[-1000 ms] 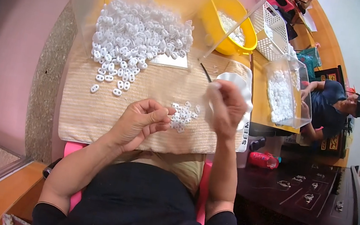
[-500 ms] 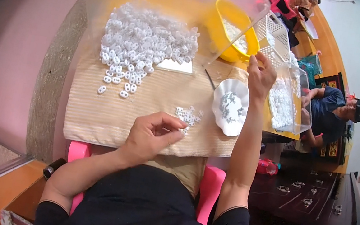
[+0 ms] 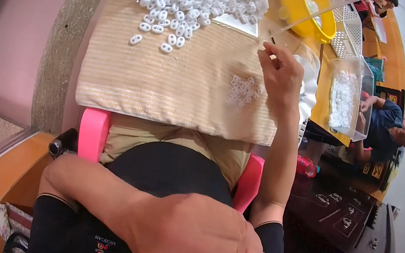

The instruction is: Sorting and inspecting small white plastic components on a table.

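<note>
My left hand (image 3: 199,239) is raised close in front of my dark shirt, its back toward me. Its fingers curl to the right, and what they hold, if anything, is hidden. Over the cloth-covered table, my right hand (image 3: 282,78) has thumb and fingers drawn together. The dark tip of a thin stick (image 3: 273,40) shows just beyond those fingertips; I cannot tell whether they grip it. Beside this hand lies a small pile of little white pieces (image 3: 243,91). A white scalloped dish (image 3: 308,91) is partly covered by the right hand and forearm.
A large heap of white two-holed oval pieces (image 3: 192,0) spreads across the far table. Further right stand a yellow basin (image 3: 323,26), a white perforated basket (image 3: 349,36) and a clear bin (image 3: 365,109) of white pieces. Another person (image 3: 394,130) sits beyond that bin.
My left hand has left the small pile and come up toward me. My right hand has moved from beside the basin to near the dark stick. The view has tilted downward.
</note>
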`<state>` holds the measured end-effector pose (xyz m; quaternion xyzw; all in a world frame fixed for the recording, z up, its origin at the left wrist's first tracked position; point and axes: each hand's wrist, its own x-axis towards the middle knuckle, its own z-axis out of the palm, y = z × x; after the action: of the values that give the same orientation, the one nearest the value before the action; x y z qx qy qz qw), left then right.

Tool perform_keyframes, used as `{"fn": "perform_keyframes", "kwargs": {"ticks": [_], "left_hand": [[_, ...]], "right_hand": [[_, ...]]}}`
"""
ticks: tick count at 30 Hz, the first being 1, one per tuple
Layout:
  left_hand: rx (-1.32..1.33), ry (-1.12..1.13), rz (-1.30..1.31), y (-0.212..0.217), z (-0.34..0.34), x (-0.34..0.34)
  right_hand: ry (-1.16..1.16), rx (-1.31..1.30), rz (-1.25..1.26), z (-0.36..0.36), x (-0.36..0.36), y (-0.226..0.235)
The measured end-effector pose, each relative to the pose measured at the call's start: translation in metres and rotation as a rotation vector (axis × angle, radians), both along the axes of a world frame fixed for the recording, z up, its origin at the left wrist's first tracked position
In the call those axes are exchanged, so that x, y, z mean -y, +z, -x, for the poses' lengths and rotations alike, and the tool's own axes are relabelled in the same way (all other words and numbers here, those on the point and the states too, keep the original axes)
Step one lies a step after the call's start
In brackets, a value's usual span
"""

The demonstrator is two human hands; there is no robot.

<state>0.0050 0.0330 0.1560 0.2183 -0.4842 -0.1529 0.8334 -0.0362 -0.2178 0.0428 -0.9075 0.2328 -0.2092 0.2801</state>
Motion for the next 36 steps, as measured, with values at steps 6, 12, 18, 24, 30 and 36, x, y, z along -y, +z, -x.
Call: {"fn": "perform_keyframes", "kwargs": {"ticks": [6,12,18,24,30,36], "left_hand": [[0.044,-0.06,0.019,0.001,-0.008,-0.012],[-0.105,-0.244,-0.152,-0.029,-0.01,-0.035],[-0.002,0.166,-0.363,-0.087,-0.012,0.008],[0.012,0.234,-0.497,-0.106,-0.03,0.025],[-0.154,0.148,-0.702,-0.113,-0.036,0.028],[-0.204,0.141,-0.756,-0.117,-0.039,0.031]], "right_hand": [[0.037,-0.097,0.183,-0.02,-0.004,-0.007],[0.047,-0.363,0.297,-0.048,-0.006,-0.002],[0.059,-0.518,0.368,-0.062,-0.001,-0.006],[0.045,-0.482,0.295,-0.065,-0.004,0.0],[-0.01,-0.333,0.233,-0.057,0.005,-0.016],[-0.031,-0.297,0.175,-0.051,0.006,-0.017]]}}
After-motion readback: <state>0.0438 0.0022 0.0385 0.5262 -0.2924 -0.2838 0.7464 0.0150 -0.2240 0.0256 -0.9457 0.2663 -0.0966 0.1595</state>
